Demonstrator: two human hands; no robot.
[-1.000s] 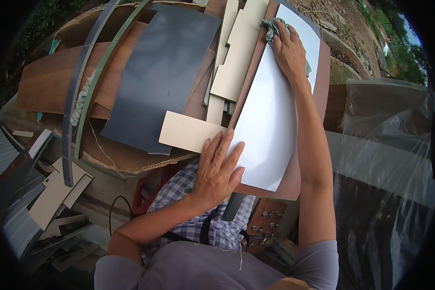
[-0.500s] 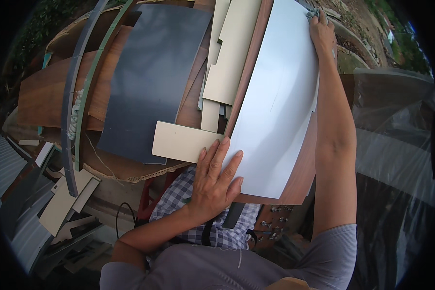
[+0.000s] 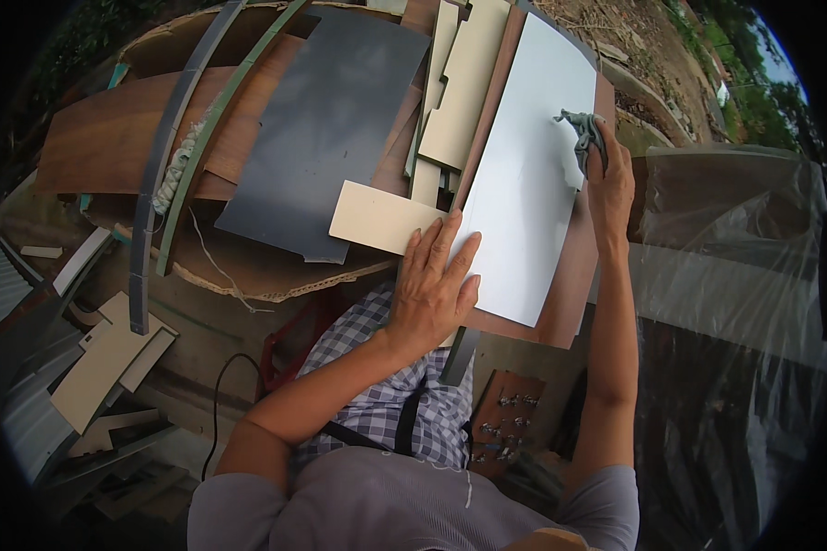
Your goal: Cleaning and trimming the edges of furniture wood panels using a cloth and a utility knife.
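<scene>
White panel [image 3: 533, 174]: I see it lying on a brown board [image 3: 574, 285], long axis running away from the body, up and slightly right; near end by the belly, far end top of view.
Dark grey sheet [image 3: 326, 129]: off to the left, well apart from both hands.
Left hand [image 3: 432, 285]: flat, fingers spread wide, pressing the panel's near left edge and overlapping a cream strip [image 3: 377, 219].
Right hand [image 3: 608, 184]: closed on a grey rag [image 3: 581, 133] at the panel's right edge, past halfway up.
Nearer the far end: the right hand, I judge; the unwiped stretch lies ahead of it.
</scene>
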